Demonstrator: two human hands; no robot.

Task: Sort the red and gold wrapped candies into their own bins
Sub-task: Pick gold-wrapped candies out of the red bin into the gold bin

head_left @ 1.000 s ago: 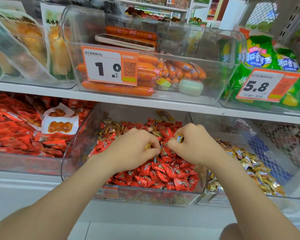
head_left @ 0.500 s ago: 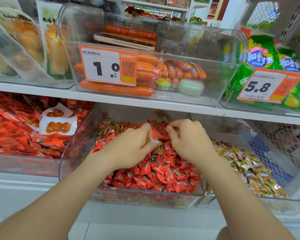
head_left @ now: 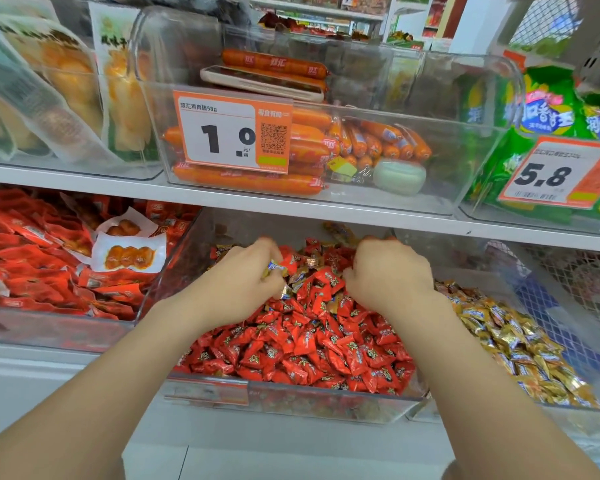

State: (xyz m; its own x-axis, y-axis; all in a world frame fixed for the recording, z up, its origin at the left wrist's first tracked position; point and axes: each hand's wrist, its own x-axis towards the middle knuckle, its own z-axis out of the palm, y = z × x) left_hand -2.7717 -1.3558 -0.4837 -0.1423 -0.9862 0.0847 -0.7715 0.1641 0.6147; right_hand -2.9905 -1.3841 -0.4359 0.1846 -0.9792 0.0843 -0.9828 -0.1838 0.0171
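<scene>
A clear middle bin (head_left: 326, 405) on the lower shelf holds a heap of red wrapped candies (head_left: 309, 351), with a few gold wrapped candies (head_left: 300, 274) mixed in toward the back. The clear bin to its right (head_left: 568, 415) holds gold candies (head_left: 513, 341). My left hand (head_left: 239, 282) is over the back of the red heap, its fingers curled round gold candies whose wrappers stick out. My right hand (head_left: 388, 275) is beside it with its fingers curled down into the pile. The fingertips are hidden, so what they hold is unclear.
A left bin (head_left: 49, 327) holds red snack packets. The white shelf edge (head_left: 361, 216) hangs just above my hands. On it stand a bin of orange sausages with a 1.0 price tag (head_left: 232, 133) and green bags behind a 5.8 tag (head_left: 548, 174).
Both hands have moved farther back in the red bin and spread apart. The right hand, which pinched a gold candy a second ago, now digs into the pile.
</scene>
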